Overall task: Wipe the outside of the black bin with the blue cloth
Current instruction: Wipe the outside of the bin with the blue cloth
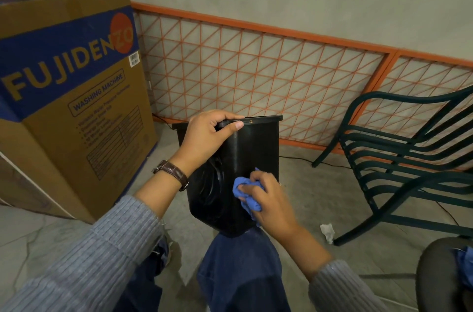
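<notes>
Black bin (252, 150): stands with its base on the person's jeans-clad knee (240, 263), open mouth at the top, an outer corner turned toward the camera.
Left hand (207, 137): grips the bin's top rim, fingers curled over the edge and thumb laid along the outer wall just under it.
Wristwatch (171, 174): brown strap on the left wrist, above a grey ribbed sleeve (97, 247).
Blue cloth (246, 196): bunched into a wad, touching the lower outer wall of the bin near that corner.
Right hand (272, 200): fingers curled round the cloth, pressing it against the bin.
Cardboard box (66, 112): large, printed "FUJIDENZO" and "WASHING MACHINE", on the floor to the left, near the bin.
Orange lattice panel (256, 73): leans along the grey wall behind the bin.
Green chair (409, 158): slatted, at the right, apart from the bin.
Crumpled white paper (328, 232): on the floor beside the chair's front leg.
</notes>
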Demonstrator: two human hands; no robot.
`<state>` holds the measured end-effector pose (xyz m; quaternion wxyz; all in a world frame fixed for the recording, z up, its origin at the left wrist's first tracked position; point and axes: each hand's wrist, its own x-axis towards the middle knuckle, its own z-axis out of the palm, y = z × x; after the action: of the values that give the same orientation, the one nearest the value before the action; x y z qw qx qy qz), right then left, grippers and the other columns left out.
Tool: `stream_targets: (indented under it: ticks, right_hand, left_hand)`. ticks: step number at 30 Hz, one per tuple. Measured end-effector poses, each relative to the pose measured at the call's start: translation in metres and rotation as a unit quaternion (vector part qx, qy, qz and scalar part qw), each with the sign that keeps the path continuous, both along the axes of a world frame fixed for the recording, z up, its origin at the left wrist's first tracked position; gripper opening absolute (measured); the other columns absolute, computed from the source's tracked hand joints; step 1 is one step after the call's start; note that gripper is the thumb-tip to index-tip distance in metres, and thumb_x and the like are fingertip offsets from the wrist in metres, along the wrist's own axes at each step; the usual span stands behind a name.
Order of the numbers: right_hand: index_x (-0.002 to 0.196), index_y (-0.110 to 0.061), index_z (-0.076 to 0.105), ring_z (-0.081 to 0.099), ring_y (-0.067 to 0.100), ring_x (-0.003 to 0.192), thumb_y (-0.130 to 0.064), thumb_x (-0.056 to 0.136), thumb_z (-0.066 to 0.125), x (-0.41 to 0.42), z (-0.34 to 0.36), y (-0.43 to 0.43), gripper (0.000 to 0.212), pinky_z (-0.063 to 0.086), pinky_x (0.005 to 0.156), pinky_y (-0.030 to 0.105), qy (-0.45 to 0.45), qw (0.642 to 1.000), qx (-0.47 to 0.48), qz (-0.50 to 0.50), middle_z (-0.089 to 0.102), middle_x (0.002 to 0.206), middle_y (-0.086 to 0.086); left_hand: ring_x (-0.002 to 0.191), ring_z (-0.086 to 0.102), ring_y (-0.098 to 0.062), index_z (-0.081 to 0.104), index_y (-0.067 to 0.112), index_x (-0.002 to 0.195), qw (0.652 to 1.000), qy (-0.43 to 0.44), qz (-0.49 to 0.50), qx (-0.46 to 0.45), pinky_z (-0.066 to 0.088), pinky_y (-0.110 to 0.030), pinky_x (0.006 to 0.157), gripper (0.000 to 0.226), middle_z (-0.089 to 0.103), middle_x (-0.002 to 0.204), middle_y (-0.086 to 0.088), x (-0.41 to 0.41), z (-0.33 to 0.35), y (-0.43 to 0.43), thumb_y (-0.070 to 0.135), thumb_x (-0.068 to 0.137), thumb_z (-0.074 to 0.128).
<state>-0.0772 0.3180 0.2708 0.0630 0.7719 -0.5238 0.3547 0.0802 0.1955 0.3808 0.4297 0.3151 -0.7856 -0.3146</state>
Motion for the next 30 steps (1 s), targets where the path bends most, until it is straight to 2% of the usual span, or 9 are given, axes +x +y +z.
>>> stream_targets:
  ticks: [3,6,8,12,14,17,23,27,30]
  right_hand:
    - [0.111,-0.023,0.049,0.054,0.022,0.097,-0.027,0.089,0.050,-0.017,0.003,-0.005,0.023,0.050,0.086,0.039,-0.020,0.999,0.035,-0.012,0.041,0.113,-0.002]
    - [0.110,-0.023,0.049,0.051,0.019,0.100,-0.028,0.090,0.048,-0.009,0.006,-0.008,0.021,0.049,0.084,0.036,-0.085,0.995,0.026,-0.050,0.042,0.114,-0.003]
    - [0.111,-0.022,0.049,0.048,0.019,0.100,-0.026,0.088,0.052,-0.003,-0.002,-0.004,0.023,0.046,0.088,0.035,-0.045,0.999,0.003,-0.024,0.041,0.115,-0.001]
    - [0.112,-0.020,0.049,0.048,0.022,0.097,-0.022,0.085,0.057,-0.023,-0.014,0.003,0.028,0.049,0.084,0.044,0.082,0.996,0.011,0.042,0.041,0.115,0.003]
    - [0.113,-0.021,0.048,0.051,0.025,0.100,-0.023,0.085,0.054,-0.030,-0.007,0.000,0.029,0.050,0.084,0.045,0.050,0.998,0.025,0.012,0.041,0.116,0.002]
    - [0.111,-0.022,0.048,0.047,0.020,0.099,-0.024,0.087,0.052,-0.018,-0.002,-0.003,0.025,0.045,0.088,0.036,-0.007,1.000,0.011,-0.023,0.041,0.113,0.000]
    - [0.112,-0.020,0.050,0.045,0.023,0.100,-0.014,0.079,0.069,-0.035,-0.017,0.003,0.038,0.047,0.082,0.039,0.163,0.983,0.004,0.090,0.041,0.118,0.006]
    - [0.111,-0.017,0.048,0.044,0.020,0.100,-0.020,0.082,0.052,-0.038,-0.008,-0.001,0.029,0.047,0.084,0.037,0.093,0.995,0.007,0.026,0.040,0.115,0.004]
    - [0.111,-0.016,0.049,0.044,0.021,0.101,-0.019,0.084,0.053,-0.029,-0.019,0.004,0.028,0.038,0.088,0.035,0.094,0.995,-0.006,0.042,0.041,0.116,0.004]
  left_hand:
    - [0.098,0.057,0.005,0.068,0.022,0.104,1.000,0.008,0.001,0.003,0.044,-0.016,0.090,0.021,0.067,0.100,0.011,0.000,0.000,0.002,0.026,0.084,0.063]
    - [0.097,0.058,0.004,0.068,0.024,0.102,1.000,0.022,0.006,0.006,0.045,-0.021,0.091,0.019,0.066,0.097,0.014,0.000,-0.002,0.003,0.025,0.084,0.064]
    - [0.098,0.058,0.004,0.067,0.027,0.102,1.000,0.026,0.004,0.007,0.045,-0.022,0.091,0.018,0.066,0.097,0.015,0.001,-0.001,0.004,0.024,0.084,0.064]
    - [0.099,0.059,0.002,0.068,0.027,0.102,1.000,0.028,0.001,0.009,0.046,-0.027,0.093,0.018,0.067,0.100,0.013,0.002,-0.003,0.003,0.025,0.084,0.064]
    - [0.100,0.060,-0.001,0.068,0.026,0.102,0.999,0.032,0.004,0.012,0.047,-0.031,0.094,0.018,0.068,0.101,0.011,0.004,-0.004,0.002,0.026,0.084,0.064]
    - [0.102,0.060,-0.003,0.068,0.025,0.103,0.999,0.040,0.007,0.024,0.047,-0.032,0.094,0.019,0.068,0.102,0.009,0.006,-0.006,0.002,0.025,0.085,0.064]
    - [0.102,0.059,0.000,0.067,0.026,0.103,0.999,0.027,0.002,0.032,0.046,-0.026,0.094,0.019,0.067,0.102,0.013,0.006,-0.003,0.002,0.025,0.085,0.064]
    - [0.102,0.059,-0.001,0.067,0.027,0.103,0.999,0.031,0.006,0.036,0.046,-0.028,0.095,0.018,0.067,0.101,0.013,0.006,-0.004,0.002,0.025,0.085,0.064]
    - [0.104,0.059,-0.002,0.067,0.026,0.103,0.998,0.039,0.005,0.047,0.046,-0.031,0.096,0.019,0.067,0.104,0.011,0.007,-0.006,0.001,0.025,0.085,0.064]
